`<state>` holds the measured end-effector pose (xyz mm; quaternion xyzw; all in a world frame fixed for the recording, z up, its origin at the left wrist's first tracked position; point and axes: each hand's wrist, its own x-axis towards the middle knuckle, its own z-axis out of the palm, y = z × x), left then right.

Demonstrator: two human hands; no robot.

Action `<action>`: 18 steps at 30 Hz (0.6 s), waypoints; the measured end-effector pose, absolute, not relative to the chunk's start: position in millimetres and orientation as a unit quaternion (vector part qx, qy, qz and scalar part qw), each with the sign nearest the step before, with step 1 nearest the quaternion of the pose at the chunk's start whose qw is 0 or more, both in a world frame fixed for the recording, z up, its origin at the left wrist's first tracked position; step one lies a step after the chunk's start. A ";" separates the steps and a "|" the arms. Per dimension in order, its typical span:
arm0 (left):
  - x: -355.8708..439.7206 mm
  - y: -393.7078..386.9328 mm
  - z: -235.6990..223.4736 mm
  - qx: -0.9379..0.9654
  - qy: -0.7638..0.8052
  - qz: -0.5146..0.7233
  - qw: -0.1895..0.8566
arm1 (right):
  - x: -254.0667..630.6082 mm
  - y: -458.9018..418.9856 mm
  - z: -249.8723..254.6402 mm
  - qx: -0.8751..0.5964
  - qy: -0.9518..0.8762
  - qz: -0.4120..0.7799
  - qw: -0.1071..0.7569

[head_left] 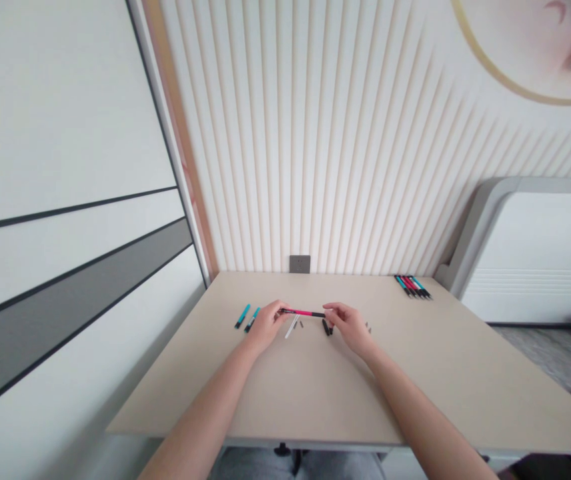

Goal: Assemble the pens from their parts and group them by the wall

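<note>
A pink and black pen is held level above the desk between my two hands. My left hand pinches its left end. At the black right end, the fingers of my right hand are closed on it. Below the pen lie thin white pen refills and small dark pieces. Short black pen parts rest beside my right hand. Left of my left hand are two teal pen barrels with black ends, one partly near my fingers.
Several teal, pink and black pens lie side by side at the back right of the beige desk. A dark wall socket sits just above the back edge. A white cabinet stands on the left, a bed headboard on the right.
</note>
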<state>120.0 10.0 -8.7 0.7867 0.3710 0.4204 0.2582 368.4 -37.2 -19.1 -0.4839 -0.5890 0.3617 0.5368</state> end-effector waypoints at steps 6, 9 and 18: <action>120.2 12.2 -12.4 0.782 0.378 0.429 0.248 | 367.4 -38.5 -18.1 -0.478 -0.597 0.372 0.527; 120.3 12.7 -11.9 0.777 0.383 0.436 0.245 | 368.6 -38.8 -16.6 -0.478 -0.597 0.375 0.524; 122.4 7.5 -4.5 0.773 0.373 0.447 0.254 | 371.3 -39.3 -14.4 -0.507 -0.605 0.344 0.509</action>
